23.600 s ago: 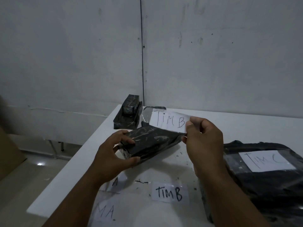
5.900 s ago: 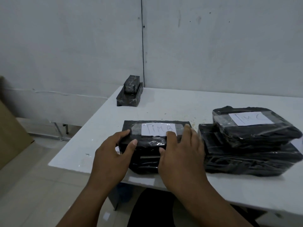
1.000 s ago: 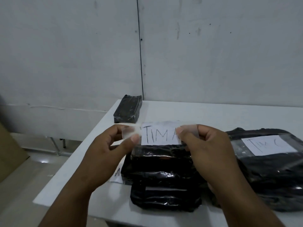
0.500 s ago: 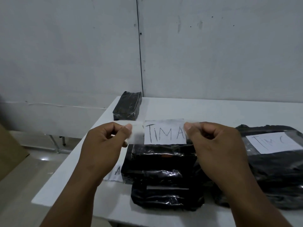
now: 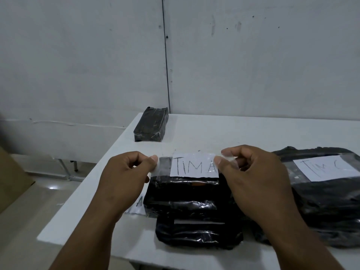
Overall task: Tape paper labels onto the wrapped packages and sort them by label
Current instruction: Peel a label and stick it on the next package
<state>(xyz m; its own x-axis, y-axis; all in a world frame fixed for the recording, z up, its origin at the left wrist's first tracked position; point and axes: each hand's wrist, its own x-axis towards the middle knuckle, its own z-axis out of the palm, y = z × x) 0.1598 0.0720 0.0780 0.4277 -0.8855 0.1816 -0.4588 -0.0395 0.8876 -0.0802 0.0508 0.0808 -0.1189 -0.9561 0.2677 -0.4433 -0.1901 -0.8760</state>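
Observation:
A white paper label reading "TIM A" point(image 5: 193, 167) sits on a strip of clear tape stretched between my hands. My left hand point(image 5: 126, 174) pinches the tape's left end and my right hand point(image 5: 251, 172) pinches its right end. The label hovers just over the far edge of a stack of black wrapped packages point(image 5: 187, 209) at the table's front. Right of it lies a larger pile of black packages point(image 5: 327, 201) whose top one carries a taped "TIM C" label point(image 5: 323, 167).
One unlabelled black package point(image 5: 152, 127) lies at the far left corner of the white table point(image 5: 224, 131). Another paper label point(image 5: 138, 205) showing an "A" peeks out left of the stack. A grey wall stands behind; cardboard point(image 5: 11, 182) leans at the left.
The two hands have lowered the taped "TIM A" label slightly toward the top of the stack, keeping the tape taut. The packages have not moved.

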